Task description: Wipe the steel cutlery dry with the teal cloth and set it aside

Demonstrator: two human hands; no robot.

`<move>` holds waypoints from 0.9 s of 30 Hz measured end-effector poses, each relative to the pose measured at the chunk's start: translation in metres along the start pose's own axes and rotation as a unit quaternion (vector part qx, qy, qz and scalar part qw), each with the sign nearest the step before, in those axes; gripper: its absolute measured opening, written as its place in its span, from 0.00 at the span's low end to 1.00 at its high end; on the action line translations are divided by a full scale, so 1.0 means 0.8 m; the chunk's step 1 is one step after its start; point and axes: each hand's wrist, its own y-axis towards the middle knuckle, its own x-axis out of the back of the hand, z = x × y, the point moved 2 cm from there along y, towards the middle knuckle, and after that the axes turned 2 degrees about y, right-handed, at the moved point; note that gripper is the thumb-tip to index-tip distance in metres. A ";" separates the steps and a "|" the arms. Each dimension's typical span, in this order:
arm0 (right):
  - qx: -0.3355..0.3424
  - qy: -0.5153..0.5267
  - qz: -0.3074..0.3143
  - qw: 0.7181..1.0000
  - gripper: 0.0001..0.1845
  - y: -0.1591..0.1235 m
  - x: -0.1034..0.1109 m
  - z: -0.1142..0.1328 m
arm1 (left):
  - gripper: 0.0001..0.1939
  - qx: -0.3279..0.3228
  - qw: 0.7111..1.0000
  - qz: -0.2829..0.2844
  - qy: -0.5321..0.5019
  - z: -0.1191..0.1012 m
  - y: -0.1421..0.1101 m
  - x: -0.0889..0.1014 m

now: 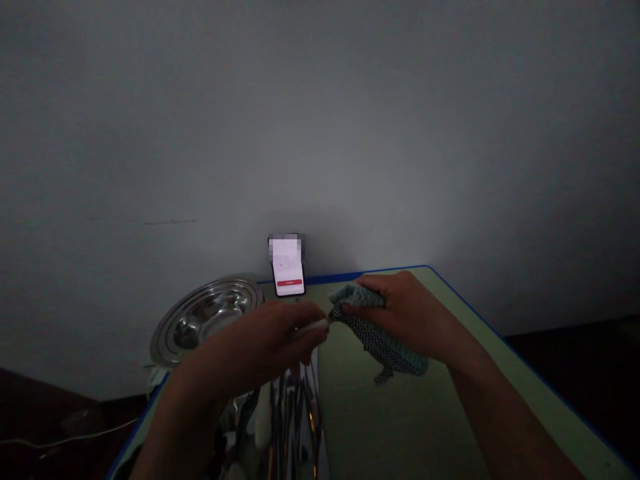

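At frame centre, the left hand (275, 330) pinches a slim white handle (316, 325), seemingly steadying it; beside it, the right hand (411, 308) grips a grey-green checked cloth (393, 350), bunched perhaps for control.

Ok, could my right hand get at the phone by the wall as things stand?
Probably yes. Nothing seems to stand between the right hand and the phone, though that hand grips a cloth and would likely have to let go of it first.
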 end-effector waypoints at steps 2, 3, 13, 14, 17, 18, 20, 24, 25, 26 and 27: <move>0.000 0.001 -0.016 1.000 0.09 0.000 0.005 -0.001 | 0.15 0.000 1.000 0.018 -0.021 0.003 -0.003 -0.001; -0.003 -0.003 -0.034 0.999 0.10 0.000 0.010 -0.002 | 0.14 0.006 0.999 0.023 -0.033 0.006 -0.006 0.000; -0.097 0.465 -0.143 0.868 0.16 0.005 0.015 -0.029 | 0.14 0.009 0.992 -0.117 -0.053 0.027 0.005 0.010; -0.092 0.518 -0.137 0.839 0.16 0.009 0.009 -0.030 | 0.13 -0.001 0.988 -0.145 -0.044 0.027 0.008 0.010; -0.106 0.634 -0.074 0.763 0.15 0.021 -0.008 -0.033 | 0.14 -0.006 0.982 -0.184 -0.043 0.028 0.011 0.012; -0.120 0.661 -0.049 0.739 0.16 0.023 -0.013 -0.033 | 0.14 0.006 0.982 -0.185 -0.046 0.029 0.011 0.013; -0.151 0.705 -0.017 0.692 0.17 0.027 -0.020 -0.035 | 0.13 0.031 0.979 -0.191 -0.070 0.032 0.010 0.014; -0.211 0.738 -0.022 0.641 0.20 0.033 -0.037 -0.042 | 0.24 0.046 0.956 -0.212 -0.195 0.036 0.009 0.015; -0.219 0.737 -0.028 0.638 0.20 0.034 -0.043 -0.044 | 0.30 0.046 0.951 -0.213 -0.218 0.036 0.010 0.014; -0.225 0.736 -0.032 0.637 0.20 0.036 -0.049 -0.047 | 0.34 0.048 0.947 -0.214 -0.233 0.036 0.010 0.014; -0.229 0.737 -0.037 0.635 0.20 0.038 -0.055 -0.049 | 0.35 0.050 0.944 -0.215 -0.243 0.037 0.010 0.014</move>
